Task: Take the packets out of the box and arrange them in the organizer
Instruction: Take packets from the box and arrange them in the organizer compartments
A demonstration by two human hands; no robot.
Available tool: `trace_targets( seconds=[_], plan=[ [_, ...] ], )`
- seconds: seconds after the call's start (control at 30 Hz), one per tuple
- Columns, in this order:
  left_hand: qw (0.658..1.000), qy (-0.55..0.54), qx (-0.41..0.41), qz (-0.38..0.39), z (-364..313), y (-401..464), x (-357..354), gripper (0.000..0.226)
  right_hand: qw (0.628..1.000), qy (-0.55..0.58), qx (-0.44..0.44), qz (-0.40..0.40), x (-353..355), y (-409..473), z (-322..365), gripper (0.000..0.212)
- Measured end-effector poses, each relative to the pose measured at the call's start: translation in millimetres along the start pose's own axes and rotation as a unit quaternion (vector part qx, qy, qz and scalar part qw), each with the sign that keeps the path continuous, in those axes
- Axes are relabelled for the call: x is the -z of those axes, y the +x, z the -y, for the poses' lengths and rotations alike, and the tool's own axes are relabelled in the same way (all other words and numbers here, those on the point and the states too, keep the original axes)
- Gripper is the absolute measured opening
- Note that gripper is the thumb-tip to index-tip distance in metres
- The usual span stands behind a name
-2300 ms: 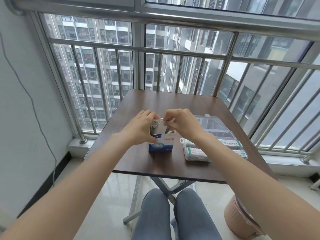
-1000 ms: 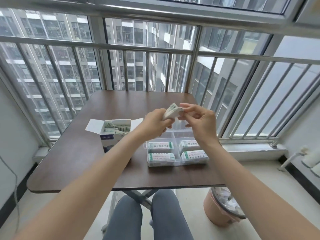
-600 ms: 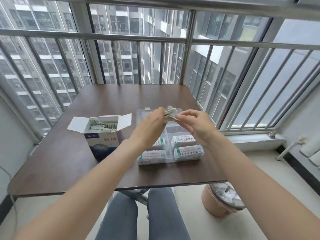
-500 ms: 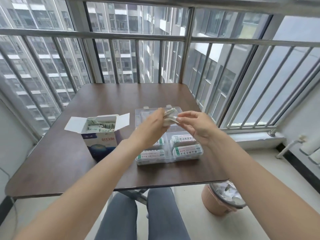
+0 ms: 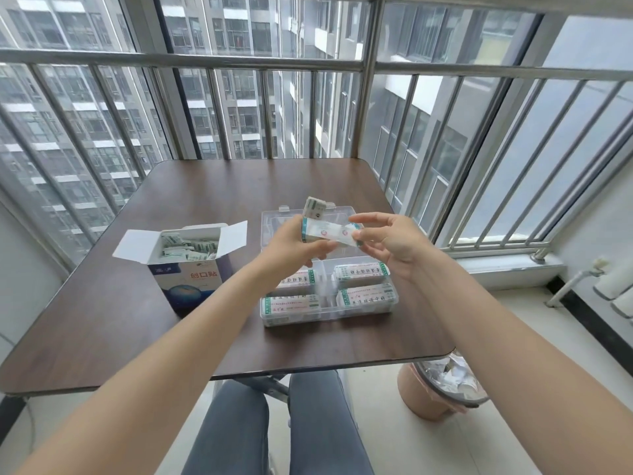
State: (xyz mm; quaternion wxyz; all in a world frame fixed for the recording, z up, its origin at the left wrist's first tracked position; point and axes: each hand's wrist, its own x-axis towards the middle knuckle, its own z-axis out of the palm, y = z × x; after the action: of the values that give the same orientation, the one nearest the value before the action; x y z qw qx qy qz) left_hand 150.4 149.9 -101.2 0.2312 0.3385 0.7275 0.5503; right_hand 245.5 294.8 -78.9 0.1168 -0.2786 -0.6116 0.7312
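Packets (image 5: 329, 232) were held above the organizer (image 5: 394, 301), and more filled the open box (image 5: 186, 269) standing to its left on the table (image 5: 102, 303). From the head view, the left hand (image 5: 291, 246) gripped a small stack of them, fingers curled round it, one end sticking up past the knuckles. The right hand (image 5: 388, 240) pinched the right end of one flat packet between thumb and forefinger, the other fingers loosely spread; that packet bridged the two hands. In the organizer, the four near compartments each held a pile of packets; whether the far ones held anything could not be told behind the hands. A bin (image 5: 442, 389) stood on the floor at the near right.

The step in hand seemed to be peeling one packet off the stack. It would go best drawn sideways and flat, with the left grip kept firm so that the rest would not fan out, then laid label-up and lengthwise in a far compartment, matching the piles already placed.
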Motion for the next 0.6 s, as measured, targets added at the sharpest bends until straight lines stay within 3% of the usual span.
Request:
trace_targets(
  seconds=[0.23,0.33,0.6],
  plan=[
    [0.995,-0.071,0.069,-0.003,-4,4,1,0.012,0.999,0.007,-0.04,-0.014,4,5,3,0.027],
    [0.991,-0.085,0.09,-0.043,-5,6,0,0.022,0.997,0.049,-0.06,-0.03,7,8,5,0.028],
    [0.98,-0.077,0.076,-0.166,-7,16,-1,0.006,0.992,0.071,-0.092,-0.052,17,15,6,0.02]
  ],
)
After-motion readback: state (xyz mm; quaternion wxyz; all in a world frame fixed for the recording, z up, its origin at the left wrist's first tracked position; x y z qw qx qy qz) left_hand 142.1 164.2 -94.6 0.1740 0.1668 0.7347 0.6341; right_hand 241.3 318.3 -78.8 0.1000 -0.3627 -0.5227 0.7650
